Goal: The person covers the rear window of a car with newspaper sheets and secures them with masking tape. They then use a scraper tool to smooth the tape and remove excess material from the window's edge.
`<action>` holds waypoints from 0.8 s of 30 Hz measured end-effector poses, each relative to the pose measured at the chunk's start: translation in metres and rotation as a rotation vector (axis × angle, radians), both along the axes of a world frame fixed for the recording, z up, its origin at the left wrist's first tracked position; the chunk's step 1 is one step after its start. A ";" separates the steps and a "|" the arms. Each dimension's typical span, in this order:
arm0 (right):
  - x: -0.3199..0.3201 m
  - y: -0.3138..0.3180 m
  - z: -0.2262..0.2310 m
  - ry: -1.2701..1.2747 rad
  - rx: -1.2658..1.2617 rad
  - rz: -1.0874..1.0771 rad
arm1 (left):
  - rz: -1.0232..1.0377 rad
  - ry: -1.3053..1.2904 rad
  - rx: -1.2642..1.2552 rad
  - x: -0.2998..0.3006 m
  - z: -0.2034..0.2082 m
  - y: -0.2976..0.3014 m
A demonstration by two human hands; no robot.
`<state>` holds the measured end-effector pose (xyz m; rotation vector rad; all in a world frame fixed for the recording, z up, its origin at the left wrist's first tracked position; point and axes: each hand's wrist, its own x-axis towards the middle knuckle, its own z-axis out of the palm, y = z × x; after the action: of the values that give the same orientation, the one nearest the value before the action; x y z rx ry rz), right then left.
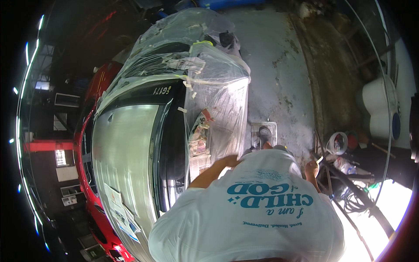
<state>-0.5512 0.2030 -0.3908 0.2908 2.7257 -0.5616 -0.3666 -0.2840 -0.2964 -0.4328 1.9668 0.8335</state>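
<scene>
My left forearm reaches toward the side of a car (126, 131) draped in clear plastic sheeting (227, 105). My left hand (233, 161) is beside the sheeting's lower edge, its fingers hidden by my white shirt (262, 218). On the other side, my right hand (311, 168) is closed, with a small whitish piece (320, 160) sticking out of it; its kind is too small to tell. Newspaper (198, 146) shows through the plastic near my left arm. A dark shoe (264, 132) stands on a square floor plate (270, 126).
A red vehicle (98, 205) stands beyond the car. To the right are a pale bucket (337, 143), a coiled dark hose or cable (355, 198) and metal bars (371, 212). A large white container (379, 102) stands farther right. Newspaper sheets (120, 209) lie on the car roof.
</scene>
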 end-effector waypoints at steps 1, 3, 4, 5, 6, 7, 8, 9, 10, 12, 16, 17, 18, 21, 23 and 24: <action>-0.003 0.006 -0.005 0.014 -0.005 -0.004 | 0.185 0.010 0.090 0.024 -0.006 0.009; -0.009 0.009 0.001 0.015 0.011 0.028 | 0.451 0.146 0.154 0.048 0.005 0.013; -0.011 0.007 0.007 0.014 0.031 0.054 | 0.521 0.283 0.122 0.056 0.017 0.009; -0.016 0.004 0.016 0.011 0.054 0.093 | 0.605 0.417 0.087 0.062 0.040 0.012; -0.027 0.023 0.003 -0.002 0.047 0.133 | 0.899 0.461 0.118 0.050 0.074 0.015; -0.033 0.022 0.004 -0.006 0.025 0.141 | 1.191 0.491 0.124 0.041 0.115 0.012; -0.039 0.020 0.008 -0.008 0.002 0.137 | 1.489 0.325 0.366 0.037 0.151 0.008; -0.051 0.017 0.011 -0.007 -0.021 0.150 | 1.784 0.147 0.625 0.044 0.172 0.005; -0.060 0.014 0.015 0.019 0.001 0.156 | 1.670 0.071 0.593 0.084 0.141 0.008; -0.090 0.003 0.009 0.081 0.034 0.173 | 0.372 -0.036 0.127 0.143 0.161 0.018; -0.115 -0.033 0.024 0.188 -0.035 0.252 | 0.956 -0.059 0.446 0.169 0.241 0.003; -0.122 -0.032 0.033 0.209 -0.056 0.314 | 1.035 0.141 0.535 0.154 0.254 -0.006; -0.131 -0.042 0.039 0.181 -0.021 0.374 | 1.085 0.356 0.632 0.133 0.272 -0.013; -0.139 -0.073 0.053 0.162 -0.014 0.488 | 0.972 0.976 1.018 0.049 0.330 -0.015; -0.144 -0.067 0.068 0.192 -0.017 0.518 | 0.800 1.187 1.211 0.021 0.358 -0.015; -0.151 -0.075 0.071 0.207 -0.034 0.520 | 0.709 1.235 1.274 0.013 0.370 -0.014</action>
<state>-0.7020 0.1281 -0.3203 -0.4997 2.8155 -0.5057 -0.3531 -0.2985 0.0738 0.3047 1.6448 3.0372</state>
